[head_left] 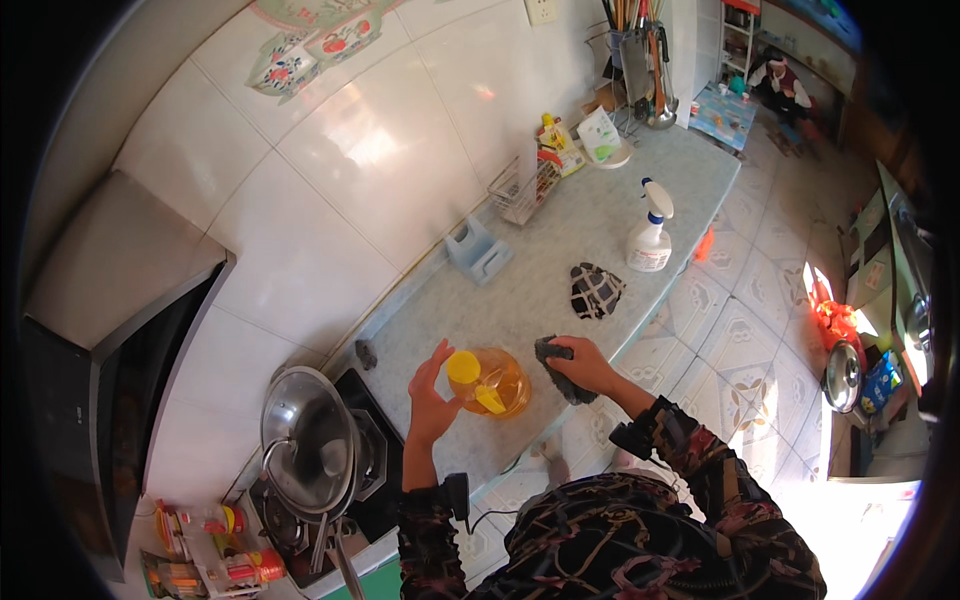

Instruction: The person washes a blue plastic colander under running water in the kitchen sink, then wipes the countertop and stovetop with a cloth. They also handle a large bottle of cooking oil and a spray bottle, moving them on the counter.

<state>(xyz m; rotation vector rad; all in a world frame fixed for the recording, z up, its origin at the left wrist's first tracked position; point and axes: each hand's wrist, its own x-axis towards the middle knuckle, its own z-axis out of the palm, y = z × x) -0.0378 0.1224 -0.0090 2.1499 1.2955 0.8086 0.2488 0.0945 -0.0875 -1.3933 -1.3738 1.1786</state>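
Observation:
On the grey-blue counter [480, 345] stands a clear plastic bottle of yellow oil [510, 385] with a yellow cap and a yellow handle. My left hand [432, 400] is at its left side, fingers spread and thumb close to the bottle; whether they touch it I cannot make out. To the right of the bottle, my right hand [588, 368] is closed on a dark grey cloth [560, 375] pressed to the counter near its front edge. A folded checked cloth [596, 291] lies farther along, and beyond it a white spray bottle [650, 240] stands upright.
A steel wok with a lid [310, 440] sits on the black stove at left. Against the wall are a light-blue plastic holder [478, 250], a wire basket [522, 190] and a utensil rack [640, 65]. Spice jars [215, 560] stand lower left. A person [785, 85] is far back right.

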